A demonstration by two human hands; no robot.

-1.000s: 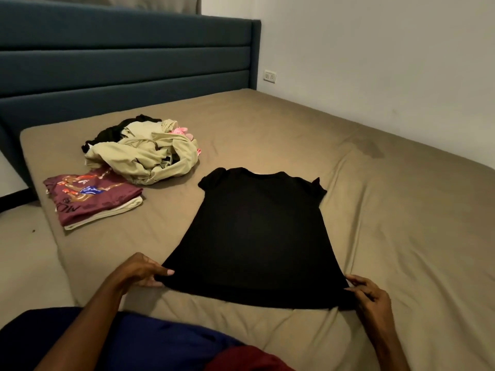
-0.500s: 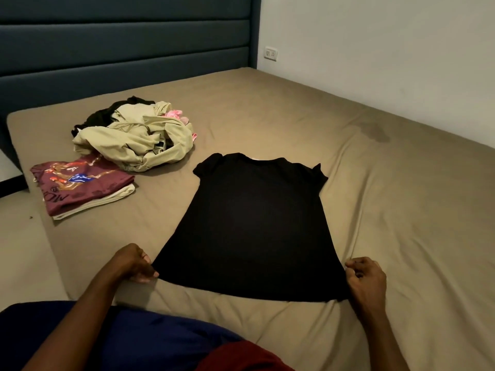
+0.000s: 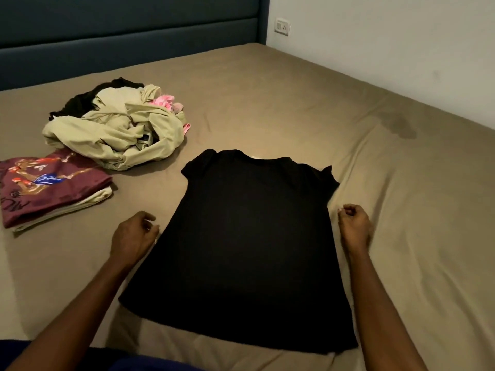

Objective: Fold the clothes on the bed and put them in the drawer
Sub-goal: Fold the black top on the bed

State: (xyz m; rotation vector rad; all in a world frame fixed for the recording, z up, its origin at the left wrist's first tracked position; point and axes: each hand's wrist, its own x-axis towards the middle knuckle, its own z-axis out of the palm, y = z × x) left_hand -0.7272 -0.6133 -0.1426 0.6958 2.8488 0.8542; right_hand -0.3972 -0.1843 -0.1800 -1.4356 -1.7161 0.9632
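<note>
The black T-shirt (image 3: pixel 254 236) lies flat mid-bed, long axis running 12 to 6, collar at 12. The left hand (image 3: pixel 132 236) at its 9 o'clock edge and the right hand (image 3: pixel 355 226) at 3 flank it equally, fingers loosely curled, holding nothing.

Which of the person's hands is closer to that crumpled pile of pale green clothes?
Left. The left hand lies below the crumpled pale green clothes pile, beside the black shirt; the right hand is across the shirt.
</note>
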